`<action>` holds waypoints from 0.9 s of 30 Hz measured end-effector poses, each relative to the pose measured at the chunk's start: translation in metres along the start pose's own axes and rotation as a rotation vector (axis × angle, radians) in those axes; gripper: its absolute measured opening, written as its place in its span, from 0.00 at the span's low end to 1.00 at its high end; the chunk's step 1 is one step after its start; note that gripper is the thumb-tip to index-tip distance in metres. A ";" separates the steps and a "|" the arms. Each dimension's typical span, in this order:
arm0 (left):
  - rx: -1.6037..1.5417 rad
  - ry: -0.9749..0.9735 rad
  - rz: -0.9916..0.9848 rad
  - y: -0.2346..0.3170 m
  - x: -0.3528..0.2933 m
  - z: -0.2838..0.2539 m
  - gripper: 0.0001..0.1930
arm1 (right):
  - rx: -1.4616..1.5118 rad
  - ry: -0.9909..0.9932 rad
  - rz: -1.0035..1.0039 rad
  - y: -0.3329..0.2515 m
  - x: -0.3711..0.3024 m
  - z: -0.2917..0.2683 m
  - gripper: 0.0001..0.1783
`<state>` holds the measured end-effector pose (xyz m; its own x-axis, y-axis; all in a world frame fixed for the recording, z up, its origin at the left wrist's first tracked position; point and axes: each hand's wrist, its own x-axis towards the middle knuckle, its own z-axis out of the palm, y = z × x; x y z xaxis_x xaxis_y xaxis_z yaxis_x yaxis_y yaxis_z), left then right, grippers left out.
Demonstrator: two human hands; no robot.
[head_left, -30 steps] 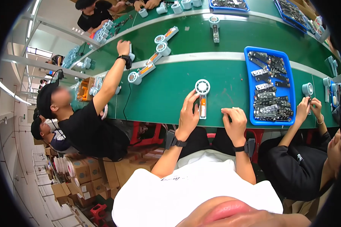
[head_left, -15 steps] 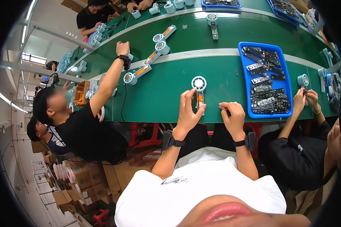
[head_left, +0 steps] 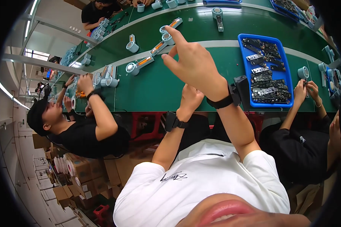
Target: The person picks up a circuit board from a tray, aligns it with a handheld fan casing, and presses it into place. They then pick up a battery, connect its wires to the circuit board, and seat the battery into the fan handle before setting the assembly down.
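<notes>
My right hand [head_left: 195,62] reaches across to the far left, over my left wrist, with index finger and thumb spread apart. Its index fingertip overlaps the round head of a light-blue handheld fan; whether they touch I cannot tell. Beside that lie a second open-handled fan [head_left: 167,38] and a third fan [head_left: 132,68], orange parts showing in their handles. Lower down, partly behind my right hand, is my left hand [head_left: 191,100]; its fingers are hidden, and so is anything in them.
A blue tray [head_left: 288,90] of black circuit boards stands right of my hands on the green table [head_left: 219,56]. Co-workers sit on both sides, a person's hands [head_left: 306,90] working at right. More fans [head_left: 111,81] stand at left, and one [head_left: 217,13] lies farther back.
My right hand has swung up and left across my left hand. The fan between my hands is now out of sight. The left co-worker's arm has drawn back, leaving a fan standing there.
</notes>
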<state>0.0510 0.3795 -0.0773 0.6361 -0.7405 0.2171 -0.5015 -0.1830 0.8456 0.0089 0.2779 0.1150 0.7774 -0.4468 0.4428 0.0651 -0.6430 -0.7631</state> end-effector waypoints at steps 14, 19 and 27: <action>-0.015 0.179 -0.148 0.024 0.034 0.035 0.37 | -0.179 -0.070 0.109 0.136 -0.042 -0.058 0.35; -0.215 0.062 -0.126 0.027 0.024 0.029 0.40 | -0.741 0.059 0.030 0.254 -0.077 -0.130 0.32; -0.199 0.048 0.002 0.003 0.011 0.017 0.32 | -0.617 -0.153 0.083 0.251 -0.080 -0.147 0.18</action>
<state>0.0462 0.3601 -0.0802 0.6648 -0.7082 0.2376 -0.3802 -0.0470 0.9237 -0.1292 0.0607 -0.0425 0.8480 -0.4459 0.2866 -0.3359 -0.8704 -0.3600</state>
